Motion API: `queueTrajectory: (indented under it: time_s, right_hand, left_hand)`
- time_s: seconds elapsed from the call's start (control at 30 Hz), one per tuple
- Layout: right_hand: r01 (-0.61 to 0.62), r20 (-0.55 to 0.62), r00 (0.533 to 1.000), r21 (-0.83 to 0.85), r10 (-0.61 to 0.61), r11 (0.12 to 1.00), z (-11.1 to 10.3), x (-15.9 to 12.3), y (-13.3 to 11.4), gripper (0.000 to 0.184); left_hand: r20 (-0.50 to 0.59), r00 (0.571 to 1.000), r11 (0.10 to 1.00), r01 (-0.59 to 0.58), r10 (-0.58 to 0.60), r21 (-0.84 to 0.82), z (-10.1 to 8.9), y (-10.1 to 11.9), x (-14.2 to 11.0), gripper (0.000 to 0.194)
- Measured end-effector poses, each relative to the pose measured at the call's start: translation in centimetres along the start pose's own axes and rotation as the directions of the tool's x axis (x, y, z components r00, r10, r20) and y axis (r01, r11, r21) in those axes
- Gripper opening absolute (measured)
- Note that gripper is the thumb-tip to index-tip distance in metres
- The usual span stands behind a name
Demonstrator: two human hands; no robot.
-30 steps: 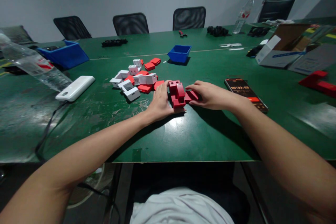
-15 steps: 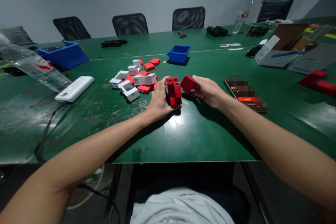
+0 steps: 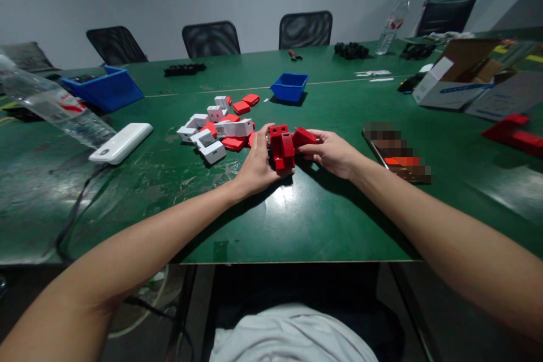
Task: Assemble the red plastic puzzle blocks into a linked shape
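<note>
My left hand [image 3: 257, 168] is closed around a red plastic block assembly [image 3: 281, 148], held upright just over the green table [image 3: 297, 226]. Two round holes show on its top. Between the fingers and thumb of my right hand [image 3: 333, 153] is a flat red plastic piece [image 3: 304, 137], tilted, at the right side of the assembly. Whether the two touch cannot be made out. Left of my left hand lies a pile of white plastic pieces [image 3: 212, 152] and red plastic pieces [image 3: 241, 107].
A small blue bin [image 3: 289, 87] stands beyond my hands, a larger blue bin [image 3: 108, 90] far left. A white power bank [image 3: 121, 144] with a cable lies left, near a tilted bottle [image 3: 55, 99]. Right are a phone [image 3: 394, 155], an open carton [image 3: 445, 79] and a red part [image 3: 515, 133].
My right hand has turned the red piece from a face-on view to a flatter, more edge-on one. My left hand and the red assembly have barely moved.
</note>
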State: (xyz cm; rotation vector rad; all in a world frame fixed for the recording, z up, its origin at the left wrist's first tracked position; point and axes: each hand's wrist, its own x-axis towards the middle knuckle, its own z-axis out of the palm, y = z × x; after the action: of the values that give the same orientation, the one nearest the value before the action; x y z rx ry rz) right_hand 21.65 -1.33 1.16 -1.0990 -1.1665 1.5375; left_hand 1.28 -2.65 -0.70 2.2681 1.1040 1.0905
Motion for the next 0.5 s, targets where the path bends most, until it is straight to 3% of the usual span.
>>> queueTrajectory:
  time_s: [0.2, 0.5]
  right_hand:
    - [0.019, -0.050, 0.999, -0.040, -0.021, 0.999, 0.3, 0.0, 0.1, 0.036]
    - [-0.053, -0.134, 0.990, 0.005, 0.054, 0.999, 1.1, -0.6, -0.9, 0.022]
  left_hand:
    - [0.007, 1.000, 1.000, 0.013, -0.014, 0.020, -0.1, 0.1, 0.0, 0.101]
    - [0.010, 1.000, 1.000, 0.027, -0.027, 0.002, 0.0, 0.1, 0.0, 0.103]
